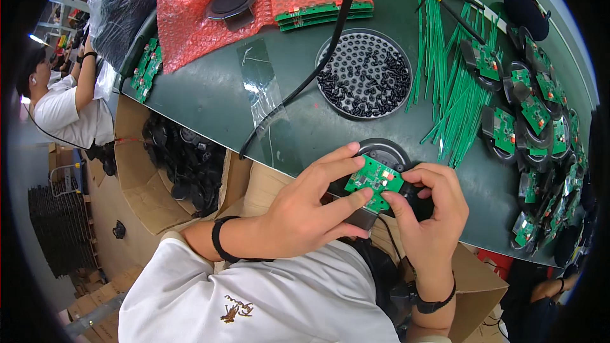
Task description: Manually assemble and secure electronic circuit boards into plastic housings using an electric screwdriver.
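Note:
A small green circuit board (375,183) lies at the black round plastic housing (389,150) by the table's near edge. My left hand (311,206) pinches the board's left side between thumb and fingers. From the right, my right hand (438,206) presses its thumb on the board's lower right corner, with the fingers curled around the housing's right side. The rim of the housing shows behind the board, while its lower part is mostly hidden by board and hands.
Ahead stands a round tray (324,98) of black screws. Green strips (445,89) and many housings with boards (534,114) lie to the right. Stacked board panels (324,16) and red bubble wrap (190,13) are at the back. A black cable (298,92) crosses the table; a carton (136,181) stands left.

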The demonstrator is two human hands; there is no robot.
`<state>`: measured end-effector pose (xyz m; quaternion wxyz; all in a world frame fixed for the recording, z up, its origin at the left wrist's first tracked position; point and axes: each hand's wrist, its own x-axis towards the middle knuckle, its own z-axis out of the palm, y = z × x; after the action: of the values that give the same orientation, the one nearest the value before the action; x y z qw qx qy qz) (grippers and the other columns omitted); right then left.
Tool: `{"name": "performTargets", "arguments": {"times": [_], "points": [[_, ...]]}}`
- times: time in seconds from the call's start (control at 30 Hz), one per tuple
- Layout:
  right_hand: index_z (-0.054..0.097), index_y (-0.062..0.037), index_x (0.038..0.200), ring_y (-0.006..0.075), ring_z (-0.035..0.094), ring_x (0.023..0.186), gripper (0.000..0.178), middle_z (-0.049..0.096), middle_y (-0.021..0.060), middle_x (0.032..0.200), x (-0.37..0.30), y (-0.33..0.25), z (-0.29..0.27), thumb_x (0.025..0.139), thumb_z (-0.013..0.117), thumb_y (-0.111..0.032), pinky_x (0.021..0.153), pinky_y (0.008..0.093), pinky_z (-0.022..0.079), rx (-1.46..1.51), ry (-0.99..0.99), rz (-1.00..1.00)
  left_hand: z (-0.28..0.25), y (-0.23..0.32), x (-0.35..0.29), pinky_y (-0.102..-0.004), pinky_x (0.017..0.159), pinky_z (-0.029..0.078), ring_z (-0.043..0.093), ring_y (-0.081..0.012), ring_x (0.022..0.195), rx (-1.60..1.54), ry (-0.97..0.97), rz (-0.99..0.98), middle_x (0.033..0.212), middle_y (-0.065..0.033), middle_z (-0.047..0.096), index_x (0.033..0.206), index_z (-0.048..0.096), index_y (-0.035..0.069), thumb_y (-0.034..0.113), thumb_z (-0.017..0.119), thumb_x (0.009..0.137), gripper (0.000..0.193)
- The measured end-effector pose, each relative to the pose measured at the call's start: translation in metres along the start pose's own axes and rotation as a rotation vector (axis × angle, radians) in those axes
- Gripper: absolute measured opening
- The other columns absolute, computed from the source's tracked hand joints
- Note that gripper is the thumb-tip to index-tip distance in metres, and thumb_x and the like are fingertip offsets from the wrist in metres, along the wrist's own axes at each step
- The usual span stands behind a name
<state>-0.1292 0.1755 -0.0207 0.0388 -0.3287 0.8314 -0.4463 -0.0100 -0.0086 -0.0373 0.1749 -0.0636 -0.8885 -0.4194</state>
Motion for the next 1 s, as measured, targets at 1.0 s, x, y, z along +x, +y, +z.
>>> {"name": "performTargets", "arguments": {"times": [1.0], "points": [[0.045,0.0041,0.147,0.0252,0.056,0.131,0.055,0.056,0.0171,0.145,0.111,0.002,-0.084,0.098,0.069,-0.006,0.107,0.0366,0.047,0.354,0.402,-0.125,-0.038,-0.038,0.097,-0.0479,0.068,0.054,0.070,-0.0353,0.083,0.519,0.015,-0.008,0.089,-0.0115,0.068,0.087,0.070,0.009,0.014,0.065,0.086,0.007]]}}
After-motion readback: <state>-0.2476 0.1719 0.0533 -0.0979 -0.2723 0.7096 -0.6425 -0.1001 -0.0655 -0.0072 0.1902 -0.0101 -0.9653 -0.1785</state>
